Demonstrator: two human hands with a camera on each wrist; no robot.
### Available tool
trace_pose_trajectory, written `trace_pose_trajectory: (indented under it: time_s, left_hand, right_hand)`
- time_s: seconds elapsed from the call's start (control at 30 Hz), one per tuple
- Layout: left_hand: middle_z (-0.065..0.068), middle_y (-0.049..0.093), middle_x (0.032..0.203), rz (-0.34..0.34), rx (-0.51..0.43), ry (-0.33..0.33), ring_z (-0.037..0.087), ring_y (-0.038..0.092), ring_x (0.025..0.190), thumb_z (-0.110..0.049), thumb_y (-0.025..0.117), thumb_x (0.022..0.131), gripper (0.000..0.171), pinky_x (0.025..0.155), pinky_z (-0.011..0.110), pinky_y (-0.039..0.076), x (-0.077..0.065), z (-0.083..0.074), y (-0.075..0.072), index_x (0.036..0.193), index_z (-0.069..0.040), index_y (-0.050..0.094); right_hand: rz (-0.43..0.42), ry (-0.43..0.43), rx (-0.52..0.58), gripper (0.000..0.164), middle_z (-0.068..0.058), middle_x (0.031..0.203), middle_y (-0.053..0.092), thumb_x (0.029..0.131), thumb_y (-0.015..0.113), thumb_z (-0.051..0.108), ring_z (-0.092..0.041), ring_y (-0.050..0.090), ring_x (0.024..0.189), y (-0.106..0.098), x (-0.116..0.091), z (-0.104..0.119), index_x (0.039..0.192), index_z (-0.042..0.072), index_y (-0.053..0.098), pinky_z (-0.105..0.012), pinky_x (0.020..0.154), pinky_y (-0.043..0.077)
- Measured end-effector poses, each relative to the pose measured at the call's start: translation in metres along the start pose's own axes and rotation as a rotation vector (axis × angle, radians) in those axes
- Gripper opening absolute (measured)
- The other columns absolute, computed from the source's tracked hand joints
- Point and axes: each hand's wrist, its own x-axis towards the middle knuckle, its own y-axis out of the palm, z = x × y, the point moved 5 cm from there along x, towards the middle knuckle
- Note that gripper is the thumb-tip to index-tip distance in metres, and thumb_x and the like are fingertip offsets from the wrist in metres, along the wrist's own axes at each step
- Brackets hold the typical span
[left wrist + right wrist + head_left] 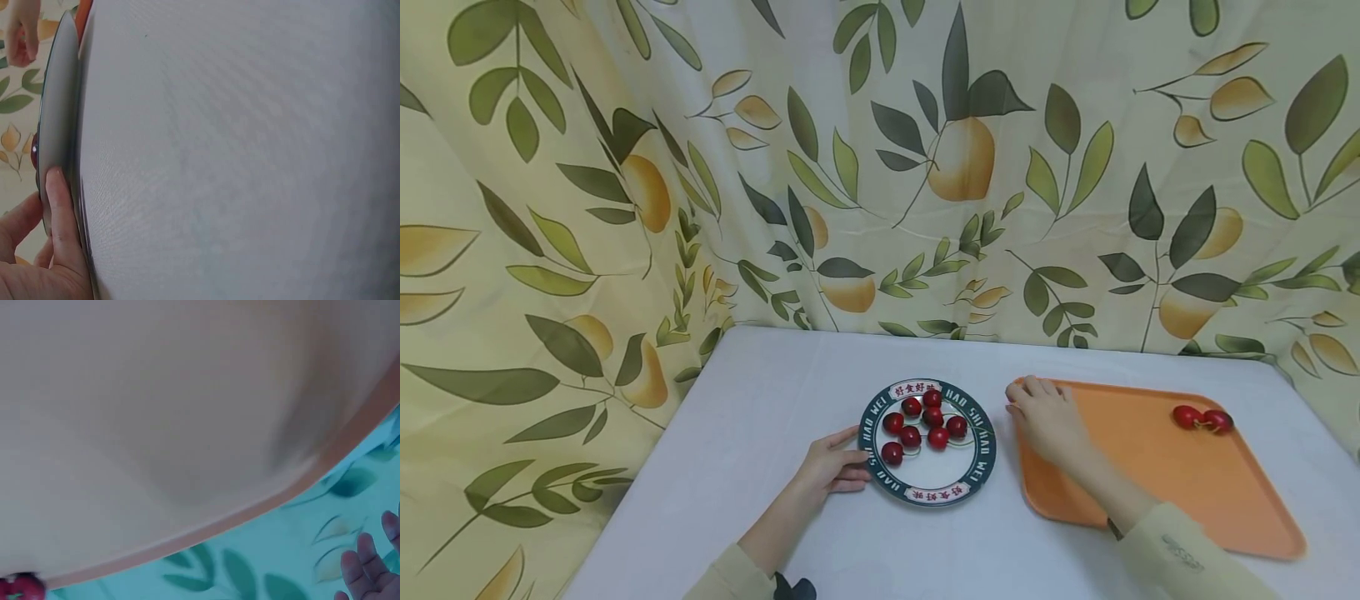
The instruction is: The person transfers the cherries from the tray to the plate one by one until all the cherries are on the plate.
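Observation:
My left hand point(829, 467) grips the left rim of a round plate point(928, 472) with a dark green lettered border. The left wrist view shows a finger of that hand point(62, 244) under the plate point(59, 106) and the thumb at its edge. Several dark red cherries point(910, 437) with stems lie on the plate. Above the left end of an orange tray point(1135, 450) is my right hand point(1045, 421), its fingers loosely extended and holding nothing. Two red cherries point(1187, 417) joined at the stems rest near the tray's far right corner.
A white cloth point(790, 375) covers the table under the plate and tray. Behind and to the left hangs a curtain point(730, 208) printed with leaves and fruit. The tray has a raised rim point(1262, 492), and a narrow gap separates it from the plate.

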Motion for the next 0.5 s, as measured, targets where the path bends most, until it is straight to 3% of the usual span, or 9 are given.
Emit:
trace_pose_trajectory:
  time_s: [0.13,0.3,0.5]
  left_hand:
    - [0.010,0.068,0.074,-0.001,0.001,0.001,0.017,0.067,0.060,-0.003,0.063,0.081,0.060,0.062,0.035,0.059,0.000,0.000,0.000,0.137,-0.006,0.041]
    - [0.010,0.068,0.074,0.000,-0.001,-0.001,0.017,0.067,0.060,-0.003,0.063,0.081,0.060,0.062,0.035,0.059,0.000,0.000,0.000,0.137,-0.006,0.041]
    - [0.010,0.068,0.075,0.000,-0.003,-0.002,0.018,0.067,0.060,-0.003,0.063,0.081,0.060,0.062,0.035,0.059,-0.001,0.000,0.000,0.137,-0.006,0.041]
  right_hand:
    - [0.007,0.067,-0.010,0.024,-0.013,0.091,0.052,0.083,0.065,0.015,-0.034,0.047,0.090,-0.006,-0.005,-0.023,0.104,0.005,0.060,-0.053,0.083,0.036]
    - [0.002,0.109,-0.012,0.021,-0.014,0.089,0.049,0.084,0.064,0.014,-0.035,0.045,0.084,-0.013,-0.014,-0.050,0.101,0.004,0.057,-0.055,0.077,0.035]
    - [0.034,0.182,-0.031,0.024,-0.018,0.090,0.047,0.084,0.063,0.015,-0.039,0.042,0.087,-0.015,-0.024,-0.082,0.103,0.002,0.054,-0.061,0.079,0.032]
